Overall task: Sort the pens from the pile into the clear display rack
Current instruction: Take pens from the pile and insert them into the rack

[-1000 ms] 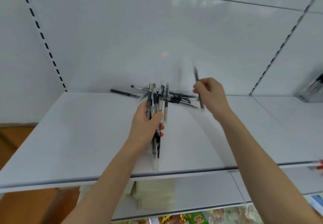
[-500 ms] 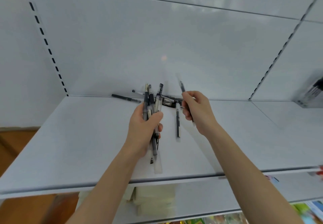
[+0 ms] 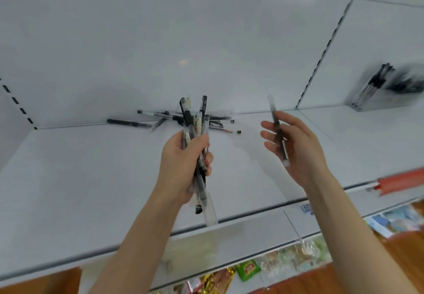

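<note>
The right hand [image 3: 296, 149] pinches one pen [image 3: 278, 130], nearly upright, other fingers spread. The rack [image 3: 376, 94] (blurry) lies far to their right. The left hand [image 3: 181, 167] grips a bunch [image 3: 195, 121].

The right hand [image 3: 296, 146] is swinging out to the right, away from the left hand [image 3: 181, 167] and its fistful of black and clear plastic pens [image 3: 195, 137]. It is carrying one slim dark pen with a pale end [image 3: 278, 133], and its fingers are loosening from their earlier tight pinch. The view is turning rightward, bringing the clear plastic display rack [image 3: 371, 91] further into sight.
</note>
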